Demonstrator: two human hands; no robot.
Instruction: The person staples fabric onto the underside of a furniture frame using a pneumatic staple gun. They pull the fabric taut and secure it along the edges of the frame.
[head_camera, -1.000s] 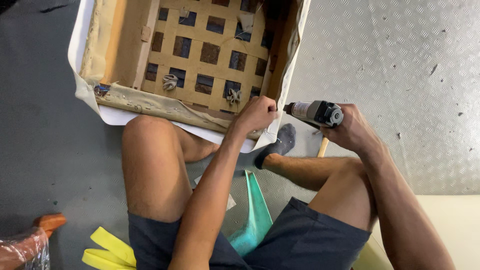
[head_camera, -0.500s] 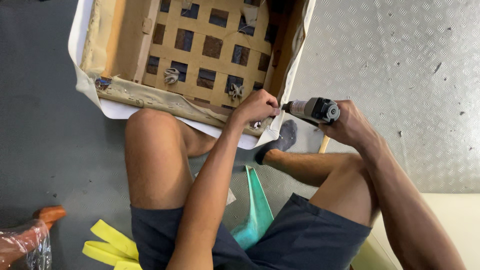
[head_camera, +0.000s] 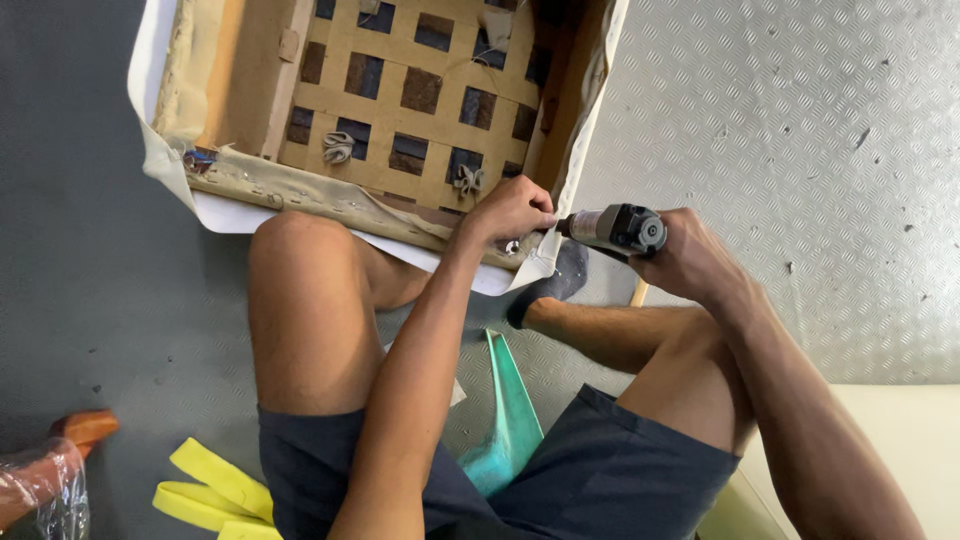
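Note:
An upturned seat frame (head_camera: 250, 70) lies in front of me, its wooden sides around a lattice of tan webbing, with white fabric (head_camera: 585, 130) wrapped over its edges. My left hand (head_camera: 512, 212) pinches the white fabric against the frame's near right corner. My right hand (head_camera: 690, 255) grips a grey pneumatic staple gun (head_camera: 612, 228), whose nose points left at that same corner, right beside my left fingers. My bare knees and a dark sock frame the spot.
The floor is grey, with diamond-plate metal (head_camera: 800, 130) to the right. A teal plastic piece (head_camera: 510, 420) lies between my legs. Yellow straps (head_camera: 210, 485) and a plastic-wrapped wooden leg (head_camera: 45, 470) sit at lower left. A cream panel (head_camera: 900, 440) lies at lower right.
The staple gun has moved left, closing in on the frame's corner. My left hand has shifted slightly along the fabric edge and stays pressed there.

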